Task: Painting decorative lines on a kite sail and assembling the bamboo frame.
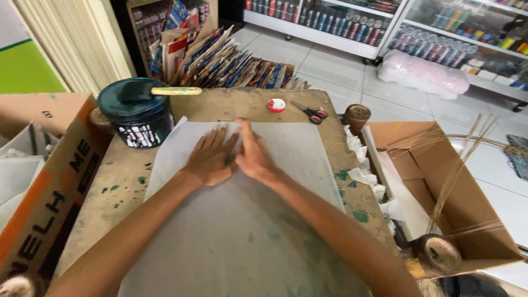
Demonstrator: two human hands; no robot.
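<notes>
A large sheet of thin white paper (286,165) is laid flat over the worn brown work board (231,102), and both hands are pressed on it side by side near its far edge. The left hand (210,158) lies palm down with fingers spread; the right hand (254,155) is set edge-on against it. Neither is closed around anything (both are flat and ungripping). Judging by how the sheet lies, the laying-down appears done and the smoothing is under way: the far part looks flat, while the near part, faintly stained green, seems not yet worked.

The paper is matte and slightly translucent, its left corner lifted a little. The board is rough and spotted with green paint. At its far left corner stands a round dark paint tub (137,113) with a wooden-handled brush (165,91) resting across it. Well apart, towards the far edge, a small red-and-white tape roll (276,105) and red-handled scissors (310,113) are seen. An open cardboard box (440,181) with thin straw-coloured sticks (456,165) stands at the right.
</notes>
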